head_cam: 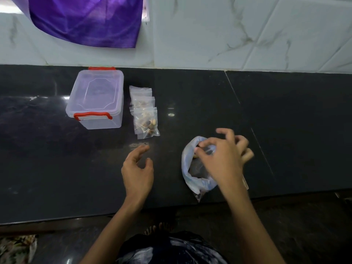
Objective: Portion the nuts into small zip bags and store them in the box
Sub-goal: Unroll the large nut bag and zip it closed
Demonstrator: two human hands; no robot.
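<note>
Lying on the dark worktop (209, 103) near its front edge, the nut bag (192, 168) is a crumpled, bluish plastic bag with its mouth open and dark contents just visible inside. Right hand (224, 159) is over the mouth, thumb and forefinger pinching its upper rim; other fingers spread. Left hand (138, 168) hovers beside it, fingers loosely apart, holding nothing. Filled zip bags (145, 113) lie overlapping in a row farther back. Just left of them: clear box (97, 100), lid on, red latches. Purple cloth (85, 20) hangs on the tiled wall.
</note>
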